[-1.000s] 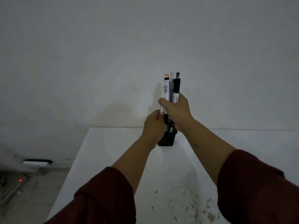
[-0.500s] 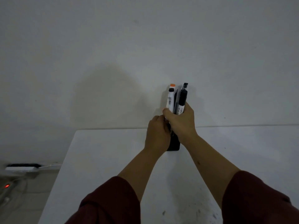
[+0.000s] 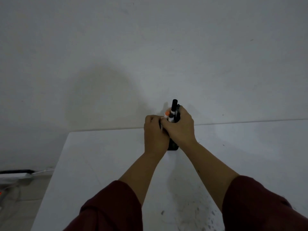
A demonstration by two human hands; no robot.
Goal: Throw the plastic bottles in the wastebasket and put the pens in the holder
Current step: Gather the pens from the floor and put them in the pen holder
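1. A person's right hand point(image 3: 180, 126) closes around a bundle of pens point(image 3: 173, 112) at the far edge of a white table point(image 3: 100, 164), the pens standing nearly upright with their caps toward the wall point(image 3: 150, 47).

2. The pens' long axis runs straight down through the fist toward the black pen holder point(image 3: 173, 146), which sits directly beneath the grip; only its lower part shows between the two wrists.

3. The left hand point(image 3: 155, 134) wraps the holder's near-left side, fingers curled against it and touching the right hand, seemingly to steady it.

4. How deep the pen tips sit inside the holder cannot be told, as both hands cover its mouth.

5. An orange-capped white pen point(image 3: 166, 114) stands lowest in the bundle; a black marker point(image 3: 174, 106) rises highest above the knuckles.

6. Judged from this, what remains is a short drop along the pens' own axis, then letting go; the right hand is the one placed to do it.

7. Nothing stands between pens and holder; the likeliest snag is the narrow holder tipping as the fist opens.

8. No bottles or wastebasket are in sight. A power strip point(image 3: 15, 174) lies on the floor at far left, well apart, and dark red sleeves point(image 3: 113, 207) fill the foreground.
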